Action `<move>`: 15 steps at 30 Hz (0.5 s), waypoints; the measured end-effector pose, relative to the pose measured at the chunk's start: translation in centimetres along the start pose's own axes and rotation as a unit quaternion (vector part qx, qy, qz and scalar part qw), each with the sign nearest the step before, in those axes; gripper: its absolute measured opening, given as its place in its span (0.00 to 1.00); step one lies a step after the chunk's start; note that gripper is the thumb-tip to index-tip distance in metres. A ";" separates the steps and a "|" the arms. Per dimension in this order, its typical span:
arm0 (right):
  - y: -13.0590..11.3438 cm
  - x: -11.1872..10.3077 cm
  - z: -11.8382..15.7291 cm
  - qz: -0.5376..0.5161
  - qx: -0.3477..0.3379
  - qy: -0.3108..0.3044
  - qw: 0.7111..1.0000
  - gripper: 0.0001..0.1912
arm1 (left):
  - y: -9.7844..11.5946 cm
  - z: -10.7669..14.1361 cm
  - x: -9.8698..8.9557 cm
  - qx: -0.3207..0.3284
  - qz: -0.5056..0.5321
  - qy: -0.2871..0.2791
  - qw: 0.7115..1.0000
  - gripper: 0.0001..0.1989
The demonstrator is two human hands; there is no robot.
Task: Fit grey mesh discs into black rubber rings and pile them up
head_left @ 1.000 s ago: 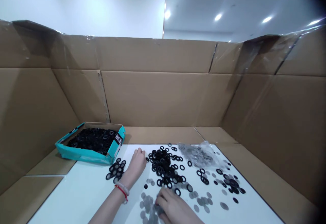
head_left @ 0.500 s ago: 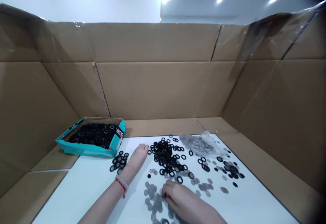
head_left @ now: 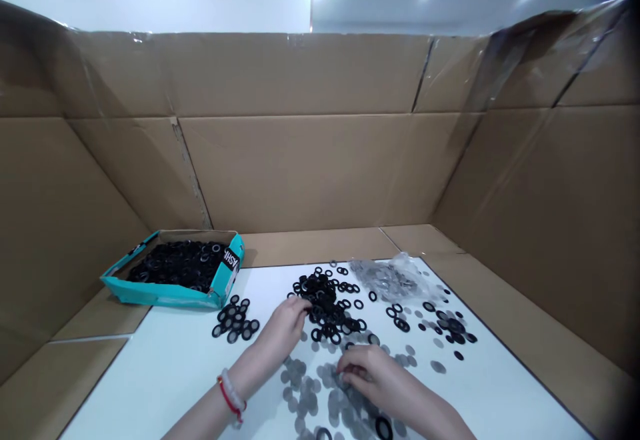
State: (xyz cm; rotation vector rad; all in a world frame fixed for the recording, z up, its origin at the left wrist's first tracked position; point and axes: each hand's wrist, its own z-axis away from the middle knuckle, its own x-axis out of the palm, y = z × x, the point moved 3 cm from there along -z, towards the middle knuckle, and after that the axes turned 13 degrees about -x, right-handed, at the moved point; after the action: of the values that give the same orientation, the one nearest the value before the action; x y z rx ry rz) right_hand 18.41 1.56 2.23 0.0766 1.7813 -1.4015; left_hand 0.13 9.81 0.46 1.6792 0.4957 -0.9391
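Working spot: white table (head_left: 125, 380) inside tall brown cardboard walls (head_left: 310, 173), lit from overhead.

L hand (head_left: 286, 329): fingers (head_left: 295, 307) curled shut at edge of main heap of black rings (head_left: 323, 303). Touching or just beside them, can't tell which; can't tell if anything's held. Red string (head_left: 229, 400) + beaded bracelet (head_left: 231, 390) on wrist.

R hand (head_left: 373, 372): fingertips (head_left: 347, 368) pinched down among thin grey discs (head_left: 310, 387), near table surface. Can't tell if a disc is in the pinch.

Other pcs: small group of black rings (head_left: 234, 320) left of L hand, teal box (head_left: 170, 297) at far left w/ loose rings (head_left: 175, 265) inside, clear plastic bag (head_left: 387, 279) of grey pcs at far side, dark cluster (head_left: 453, 328) far right.

Handling, est.: black rings look light, slightly springy, likely rubber, so easy to take by rim w/ fingertips, though they may roll or cling together in heap. Grey discs look very thin, lie flat, probably slide; best lifted by edge. Material unclear from here.
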 end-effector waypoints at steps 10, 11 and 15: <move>-1.6 -1.4 1.0 0.038 -0.017 0.049 0.998 0.11 | -1.0 -3.1 1.2 0.010 -0.056 0.080 0.995 0.11; -1.9 -1.8 0.8 0.033 -0.015 0.051 0.998 0.11 | -1.0 -3.0 1.2 0.015 -0.059 0.083 0.995 0.11; -2.5 -2.8 -0.2 0.031 -0.008 0.060 0.998 0.11 | -0.8 -2.6 1.3 0.041 -0.079 0.081 0.993 0.13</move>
State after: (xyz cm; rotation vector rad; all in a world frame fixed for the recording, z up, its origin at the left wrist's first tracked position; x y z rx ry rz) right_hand 18.79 2.04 5.97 0.2104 1.8716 -1.3636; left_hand 1.18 12.30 -0.85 1.8200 0.7165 -0.9509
